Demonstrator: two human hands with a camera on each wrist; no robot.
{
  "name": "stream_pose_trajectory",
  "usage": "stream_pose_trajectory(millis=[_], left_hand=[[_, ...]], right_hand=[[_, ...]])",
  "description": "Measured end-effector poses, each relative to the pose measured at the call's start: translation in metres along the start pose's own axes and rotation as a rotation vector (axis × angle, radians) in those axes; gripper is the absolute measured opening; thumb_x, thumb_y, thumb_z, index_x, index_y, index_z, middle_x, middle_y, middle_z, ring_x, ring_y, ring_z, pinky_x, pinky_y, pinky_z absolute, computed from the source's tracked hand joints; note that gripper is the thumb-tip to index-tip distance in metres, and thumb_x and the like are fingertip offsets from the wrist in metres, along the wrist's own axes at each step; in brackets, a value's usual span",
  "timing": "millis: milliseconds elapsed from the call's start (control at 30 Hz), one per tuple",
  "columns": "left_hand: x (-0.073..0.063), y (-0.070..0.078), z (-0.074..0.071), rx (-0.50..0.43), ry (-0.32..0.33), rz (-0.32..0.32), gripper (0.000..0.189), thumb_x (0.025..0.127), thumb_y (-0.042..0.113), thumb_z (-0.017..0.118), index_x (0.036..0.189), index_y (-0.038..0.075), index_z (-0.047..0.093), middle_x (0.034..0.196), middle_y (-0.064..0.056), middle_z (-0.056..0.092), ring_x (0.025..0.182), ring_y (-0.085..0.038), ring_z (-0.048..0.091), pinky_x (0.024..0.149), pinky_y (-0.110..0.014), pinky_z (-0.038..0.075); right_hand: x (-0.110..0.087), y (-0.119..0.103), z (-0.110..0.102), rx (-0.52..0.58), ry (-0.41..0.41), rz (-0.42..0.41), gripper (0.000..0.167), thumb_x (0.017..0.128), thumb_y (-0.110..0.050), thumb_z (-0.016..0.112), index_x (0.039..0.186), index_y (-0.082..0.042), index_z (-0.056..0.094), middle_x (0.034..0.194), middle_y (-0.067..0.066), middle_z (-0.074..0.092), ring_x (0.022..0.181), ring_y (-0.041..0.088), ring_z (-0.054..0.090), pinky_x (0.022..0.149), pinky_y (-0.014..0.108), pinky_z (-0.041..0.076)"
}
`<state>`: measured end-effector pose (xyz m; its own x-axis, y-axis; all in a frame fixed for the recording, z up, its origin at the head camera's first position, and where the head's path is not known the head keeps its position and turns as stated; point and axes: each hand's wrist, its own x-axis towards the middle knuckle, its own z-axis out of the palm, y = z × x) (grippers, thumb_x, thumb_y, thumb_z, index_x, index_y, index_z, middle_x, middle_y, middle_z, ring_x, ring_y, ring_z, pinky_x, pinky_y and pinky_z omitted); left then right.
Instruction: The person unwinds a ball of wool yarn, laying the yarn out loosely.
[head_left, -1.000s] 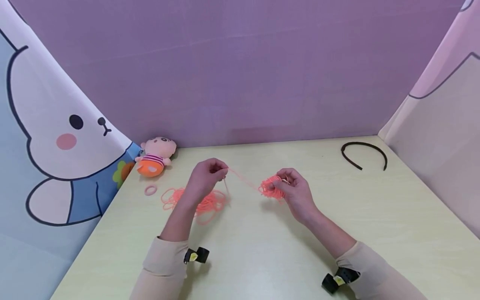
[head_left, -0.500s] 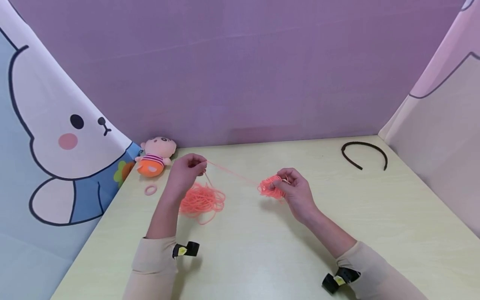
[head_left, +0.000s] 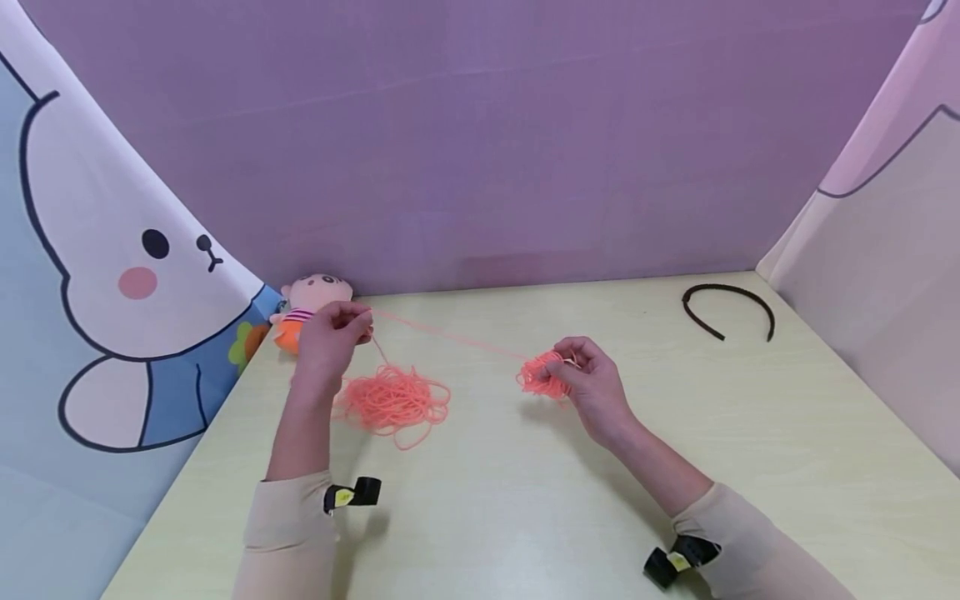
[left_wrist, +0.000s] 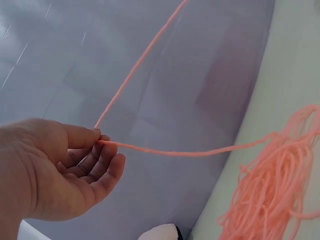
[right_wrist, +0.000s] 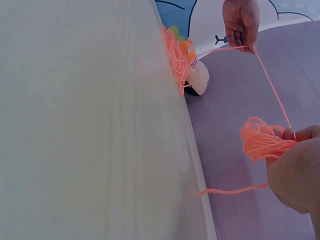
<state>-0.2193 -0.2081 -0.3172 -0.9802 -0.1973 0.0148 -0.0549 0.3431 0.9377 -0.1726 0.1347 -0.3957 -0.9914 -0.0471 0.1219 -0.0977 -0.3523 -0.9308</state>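
Between thumb and fingertips, my left hand (head_left: 330,340) pinches a coral yarn strand (left_wrist: 135,70), raised above the table at the left. From that pinch one length drops to a loose yarn pile (head_left: 393,402) on the table; another stretches across to my right hand (head_left: 596,383). The right hand grips a small looped yarn bundle (head_left: 542,375) above the table. In the right wrist view, the bundle's loops (right_wrist: 262,142) stick out past the fingers, and a loose tail (right_wrist: 232,191) hangs from below that hand.
A pink plush toy (head_left: 318,292) sits at the back left, partly behind the left hand. A black open hoop like a headband (head_left: 726,287) lies at the back right of the pale table (head_left: 510,517). A purple backdrop (head_left: 480,150) rises behind.
My left hand has moved left and slightly up, drawing the strand longer between the hands. It now covers the small pink ring and part of the toy. The right hand has stayed put.
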Motion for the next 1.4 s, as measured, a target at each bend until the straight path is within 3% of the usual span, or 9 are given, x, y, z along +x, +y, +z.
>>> stream_pose_trajectory(millis=[200, 467, 633, 733, 900, 1100, 1233, 1400], left_hand=[[0.000, 0.001, -0.008, -0.069, 0.070, -0.025, 0.032, 0.103, 0.027, 0.061, 0.128, 0.008, 0.060, 0.113, -0.010, 0.059, 0.103, -0.024, 0.062, 0.091, -0.025, 0.053], [0.004, -0.004, -0.018, -0.071, 0.136, -0.021, 0.034, 0.102, 0.030, 0.062, 0.127, 0.007, 0.061, 0.109, -0.006, 0.058, 0.098, -0.019, 0.061, 0.096, -0.032, 0.052], [0.002, -0.003, -0.012, -0.025, 0.102, -0.025, 0.034, 0.102, 0.028, 0.062, 0.130, 0.008, 0.059, 0.116, -0.007, 0.058, 0.105, -0.023, 0.058, 0.094, -0.032, 0.052], [-0.001, 0.001, 0.001, 0.015, 0.047, 0.000, 0.034, 0.102, 0.023, 0.063, 0.132, 0.007, 0.058, 0.123, -0.010, 0.058, 0.112, -0.026, 0.055, 0.095, -0.035, 0.050], [-0.005, 0.005, 0.034, 0.042, -0.084, 0.099, 0.029, 0.100, 0.014, 0.063, 0.127, 0.003, 0.060, 0.122, -0.015, 0.061, 0.110, -0.028, 0.057, 0.092, -0.038, 0.049], [-0.017, 0.004, 0.076, 0.078, -0.320, 0.182, 0.026, 0.098, 0.013, 0.066, 0.123, 0.005, 0.061, 0.117, -0.013, 0.065, 0.107, -0.026, 0.062, 0.087, -0.038, 0.052], [-0.027, 0.001, 0.099, 0.088, -0.496, 0.233, 0.032, 0.096, 0.010, 0.069, 0.126, 0.006, 0.060, 0.120, -0.013, 0.066, 0.115, -0.029, 0.061, 0.093, -0.041, 0.052], [-0.039, -0.003, 0.120, 0.141, -0.682, 0.246, 0.049, 0.093, 0.013, 0.074, 0.138, 0.014, 0.053, 0.133, -0.011, 0.062, 0.130, -0.031, 0.053, 0.100, -0.045, 0.049]], right_hand=[[0.000, 0.000, 0.000, -0.001, 0.006, -0.004, 0.023, 0.094, 0.010, 0.061, 0.114, 0.002, 0.053, 0.101, 0.008, 0.054, 0.084, 0.020, 0.067, 0.084, 0.031, 0.057], [0.000, 0.000, 0.000, 0.004, 0.008, -0.003, 0.023, 0.094, 0.012, 0.060, 0.113, 0.002, 0.053, 0.100, 0.008, 0.054, 0.083, 0.020, 0.067, 0.084, 0.031, 0.057], [0.000, 0.000, -0.001, -0.006, 0.009, -0.001, 0.023, 0.094, 0.011, 0.060, 0.114, 0.003, 0.052, 0.100, 0.008, 0.055, 0.083, 0.020, 0.068, 0.084, 0.030, 0.057], [-0.001, 0.000, -0.001, -0.007, 0.006, 0.002, 0.023, 0.094, 0.010, 0.060, 0.115, 0.004, 0.052, 0.099, 0.008, 0.055, 0.083, 0.020, 0.068, 0.084, 0.030, 0.057], [-0.001, 0.000, -0.001, 0.008, 0.001, -0.001, 0.023, 0.094, 0.011, 0.059, 0.115, 0.004, 0.052, 0.098, 0.008, 0.055, 0.082, 0.021, 0.069, 0.084, 0.030, 0.057], [-0.001, 0.000, 0.001, 0.009, -0.020, -0.005, 0.024, 0.094, 0.010, 0.059, 0.116, 0.005, 0.051, 0.099, 0.009, 0.056, 0.083, 0.021, 0.069, 0.083, 0.030, 0.057], [-0.001, 0.000, 0.002, 0.012, -0.037, 0.002, 0.024, 0.096, 0.009, 0.060, 0.118, 0.006, 0.050, 0.100, 0.008, 0.055, 0.084, 0.020, 0.067, 0.084, 0.030, 0.057], [-0.002, -0.002, 0.006, 0.038, -0.063, 0.009, 0.022, 0.096, 0.006, 0.062, 0.115, 0.000, 0.052, 0.101, 0.008, 0.056, 0.084, 0.019, 0.066, 0.083, 0.030, 0.057]])
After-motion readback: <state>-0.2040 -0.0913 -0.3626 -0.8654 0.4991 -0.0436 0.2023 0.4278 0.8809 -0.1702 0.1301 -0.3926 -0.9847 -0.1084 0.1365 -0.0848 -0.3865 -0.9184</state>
